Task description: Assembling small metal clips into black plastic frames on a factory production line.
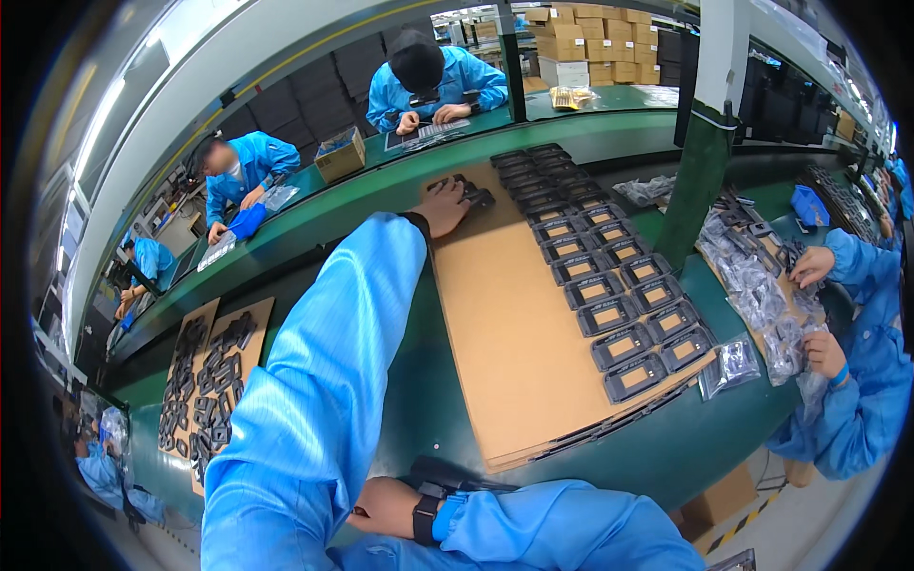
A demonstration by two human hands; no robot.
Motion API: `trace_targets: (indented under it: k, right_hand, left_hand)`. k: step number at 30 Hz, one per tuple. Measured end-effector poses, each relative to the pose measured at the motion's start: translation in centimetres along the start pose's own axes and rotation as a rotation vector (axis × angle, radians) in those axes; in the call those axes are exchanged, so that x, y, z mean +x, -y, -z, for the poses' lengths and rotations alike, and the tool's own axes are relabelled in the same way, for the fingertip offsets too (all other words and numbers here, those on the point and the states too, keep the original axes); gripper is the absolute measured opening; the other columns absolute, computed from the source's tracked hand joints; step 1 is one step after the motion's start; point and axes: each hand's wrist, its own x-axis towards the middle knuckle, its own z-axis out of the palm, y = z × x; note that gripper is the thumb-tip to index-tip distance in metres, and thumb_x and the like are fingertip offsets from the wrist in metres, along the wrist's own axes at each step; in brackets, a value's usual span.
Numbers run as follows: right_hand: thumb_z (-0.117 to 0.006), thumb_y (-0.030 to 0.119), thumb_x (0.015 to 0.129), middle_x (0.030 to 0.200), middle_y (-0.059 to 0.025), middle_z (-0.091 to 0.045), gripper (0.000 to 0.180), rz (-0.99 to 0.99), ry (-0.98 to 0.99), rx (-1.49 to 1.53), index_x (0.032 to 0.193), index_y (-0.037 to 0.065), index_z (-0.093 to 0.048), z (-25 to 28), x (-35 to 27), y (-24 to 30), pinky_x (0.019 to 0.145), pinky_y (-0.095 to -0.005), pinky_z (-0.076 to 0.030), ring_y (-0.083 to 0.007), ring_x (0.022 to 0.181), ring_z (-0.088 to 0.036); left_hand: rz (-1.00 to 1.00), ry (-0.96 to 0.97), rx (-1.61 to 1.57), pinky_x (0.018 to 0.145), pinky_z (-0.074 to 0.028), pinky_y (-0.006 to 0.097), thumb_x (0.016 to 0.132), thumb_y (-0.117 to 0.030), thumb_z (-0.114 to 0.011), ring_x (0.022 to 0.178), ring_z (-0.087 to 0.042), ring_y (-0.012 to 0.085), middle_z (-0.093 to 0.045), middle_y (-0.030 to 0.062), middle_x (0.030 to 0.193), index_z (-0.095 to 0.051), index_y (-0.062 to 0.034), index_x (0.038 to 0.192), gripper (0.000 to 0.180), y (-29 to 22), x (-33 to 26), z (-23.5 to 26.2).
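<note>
My left hand [444, 209] reaches to the far left corner of a brown cardboard sheet [505, 324]. Its fingers curl over a black plastic housing [479, 198], partly hidden under them. Down the right half of the sheet run rows of black rectangular housings [606, 314] with windows showing the cardboard. At the lower edge, my right hand [386, 506], with a black strap at its wrist, lies close to my body. The left sleeve hides its fingers, so I cannot see what they hold. Beside it is a dark object [457, 473], mostly covered.
Left on the green bench [419, 400], cardboard sheets [249, 347] carry loose black parts. A clear bag [731, 365] lies by the stack's right corner. A green-wrapped post [700, 181] rises behind. At right, a co-worker's hands [817, 285] handle bagged parts; others work across the line.
</note>
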Motion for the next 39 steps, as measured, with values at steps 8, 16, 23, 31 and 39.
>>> trace_targets:
  k: [8, 16, 23, 31, 39]
  right_hand:
    - [-0.069, 0.024, 0.083, 0.083, -0.0211, -0.069, 0.027, -0.181, -0.037, 0.292, 0.087, -0.003, -0.068, 1.2, 0.8, -0.7, 0.07, -0.041, -0.052, -0.0342, 0.078, -0.067]
    - [-0.069, 0.024, 0.085, 0.083, -0.02, -0.068, 0.027, -0.179, -0.043, 0.42, 0.092, -0.002, -0.065, 1.8, 0.8, -0.4, 0.068, -0.0401, -0.05, -0.0319, 0.074, -0.065]
    - [-0.066, 0.025, 0.086, 0.08, -0.0215, -0.065, 0.024, -0.033, -0.203, 0.374, 0.092, 0.001, -0.063, -1.8, 1.3, -3.1, 0.065, -0.0431, -0.047, -0.0361, 0.07, -0.061]
    - [-0.065, 0.024, 0.084, 0.073, -0.0234, -0.061, 0.024, 0.116, -0.469, 0.345, 0.086, 0.0, -0.059, -4.0, 2.0, -4.3, 0.061, -0.046, -0.043, -0.0392, 0.066, -0.058]
    - [-0.064, 0.019, 0.082, 0.075, -0.0244, -0.062, 0.021, 0.039, -0.376, 0.356, 0.086, -0.001, -0.06, -4.0, 1.8, -4.5, 0.061, -0.0454, -0.044, -0.0398, 0.067, -0.059]
  left_hand:
    - [-0.235, 0.006, 0.168, 0.12, -0.019, 0.051, 0.103, -0.034, -0.04, 0.146, -0.018, 0.0462, -0.019, 0.0282, 0.158, -0.035, -0.0015, 0.148, 0.056, 6.1, 7.2, -2.6]
    - [-0.182, -0.038, -0.033, 0.12, -0.015, 0.053, 0.098, -0.043, -0.043, 0.15, -0.016, 0.0313, -0.017, 0.0178, 0.162, -0.029, -0.0074, 0.153, 0.067, 4.5, 5.7, -1.7]
    - [0.017, -0.037, -0.05, 0.122, -0.015, 0.041, 0.1, -0.042, -0.041, 0.151, -0.015, 0.03, -0.019, 0.0185, 0.162, -0.027, -0.0015, 0.153, 0.068, 0.4, 4.8, -0.4]
    - [-0.078, -0.157, -0.164, 0.121, -0.016, 0.044, 0.099, -0.047, -0.041, 0.15, -0.014, 0.035, -0.018, 0.0238, 0.16, -0.026, 0.0022, 0.151, 0.073, 2.0, 6.0, -1.4]
    - [0.302, -0.037, -0.07, 0.121, -0.014, 0.051, 0.093, -0.07, -0.032, 0.15, -0.012, 0.0385, -0.014, 0.0234, 0.161, -0.021, 0.001, 0.154, 0.094, 0.3, 4.7, -0.4]
